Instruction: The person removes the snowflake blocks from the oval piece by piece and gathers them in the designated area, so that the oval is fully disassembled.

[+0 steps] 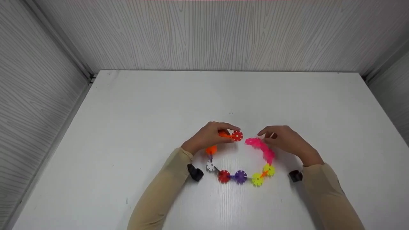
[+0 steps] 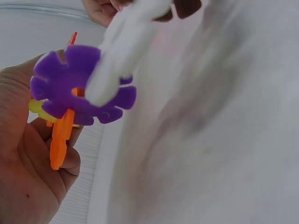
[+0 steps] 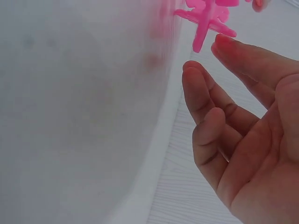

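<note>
A chain of notched plastic snowflake discs curves into a loop with a gap at its far side. My left hand (image 1: 209,135) pinches the red end disc (image 1: 237,136) between thumb and index finger, beside orange discs. In the left wrist view a purple disc (image 2: 79,86) and an orange disc (image 2: 58,144) hang by the palm. My right hand (image 1: 284,139) is over the other end, its bent fingers apart around air. Close to its fingertips (image 3: 224,42) are the pink discs (image 3: 208,21), which it does not grip.
The chain's near side lies on the white table (image 1: 143,111), with a white disc (image 1: 211,166), a purple disc (image 1: 240,176) and yellow discs (image 1: 257,179). Black wrist devices (image 1: 195,172) sit at both sleeves. Wood-grained panels (image 1: 223,35) stand behind and at the sides.
</note>
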Motion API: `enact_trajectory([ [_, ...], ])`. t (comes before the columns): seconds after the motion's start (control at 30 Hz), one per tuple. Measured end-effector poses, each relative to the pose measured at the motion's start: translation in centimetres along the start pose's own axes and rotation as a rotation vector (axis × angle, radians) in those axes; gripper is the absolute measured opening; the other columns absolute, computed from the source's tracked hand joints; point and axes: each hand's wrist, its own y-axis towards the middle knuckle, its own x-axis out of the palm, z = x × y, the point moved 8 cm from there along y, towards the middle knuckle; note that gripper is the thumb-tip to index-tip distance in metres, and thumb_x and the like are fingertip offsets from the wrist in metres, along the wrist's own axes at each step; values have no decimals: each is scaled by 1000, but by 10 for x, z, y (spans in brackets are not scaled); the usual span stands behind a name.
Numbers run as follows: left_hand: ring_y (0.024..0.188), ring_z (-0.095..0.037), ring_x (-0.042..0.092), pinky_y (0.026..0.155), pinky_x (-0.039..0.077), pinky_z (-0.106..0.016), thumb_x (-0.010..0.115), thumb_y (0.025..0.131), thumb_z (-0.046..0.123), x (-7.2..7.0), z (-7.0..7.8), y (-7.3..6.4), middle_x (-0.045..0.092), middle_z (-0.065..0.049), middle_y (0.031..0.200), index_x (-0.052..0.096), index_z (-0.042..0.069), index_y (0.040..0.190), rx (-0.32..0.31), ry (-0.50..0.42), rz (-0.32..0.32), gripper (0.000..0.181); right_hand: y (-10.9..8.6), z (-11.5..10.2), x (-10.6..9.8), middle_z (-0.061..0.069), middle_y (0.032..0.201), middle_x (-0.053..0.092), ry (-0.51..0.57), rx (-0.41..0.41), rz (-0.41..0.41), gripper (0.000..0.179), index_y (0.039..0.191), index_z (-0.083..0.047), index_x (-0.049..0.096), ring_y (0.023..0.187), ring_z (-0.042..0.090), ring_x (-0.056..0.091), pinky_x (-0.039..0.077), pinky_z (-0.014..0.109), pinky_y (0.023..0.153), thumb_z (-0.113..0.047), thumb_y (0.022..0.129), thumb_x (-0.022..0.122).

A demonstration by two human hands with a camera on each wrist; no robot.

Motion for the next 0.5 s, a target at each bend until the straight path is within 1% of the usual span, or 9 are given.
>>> enact_trajectory([
  [0.1, 88, -13, 57, 78, 50, -24, 74, 85, 30, 3, 1, 0, 66, 4, 100, 67, 31, 119, -8, -5, -1, 35, -1, -2, -3, 12, 105, 65, 2, -13, 14, 30, 122, -13, 64, 94, 24, 60, 53, 37, 81, -17, 93, 63],
  [0.27, 87, -13, 60, 78, 51, -26, 75, 84, 29, 5, 1, 0, 68, 3, 96, 65, 27, 113, -12, -4, 3, 30, -3, -8, -5, 12, 106, 66, 15, -48, 32, 33, 125, -12, 62, 95, 25, 62, 54, 41, 84, -15, 92, 64],
  [0.4, 87, -11, 60, 79, 51, -25, 75, 84, 31, 5, 1, -1, 69, 5, 96, 66, 29, 112, -20, 20, 14, 30, -4, -13, -5, 11, 106, 66, 40, -61, 38, 34, 126, -12, 61, 94, 24, 62, 54, 38, 82, -15, 92, 64],
  [0.5, 83, -11, 59, 75, 50, -25, 75, 83, 33, 5, 1, 0, 68, 6, 93, 68, 31, 112, -24, 30, 21, 30, -5, -18, -2, 10, 106, 66, 57, -78, 43, 36, 127, -12, 60, 92, 22, 62, 53, 35, 81, -16, 92, 64],
])
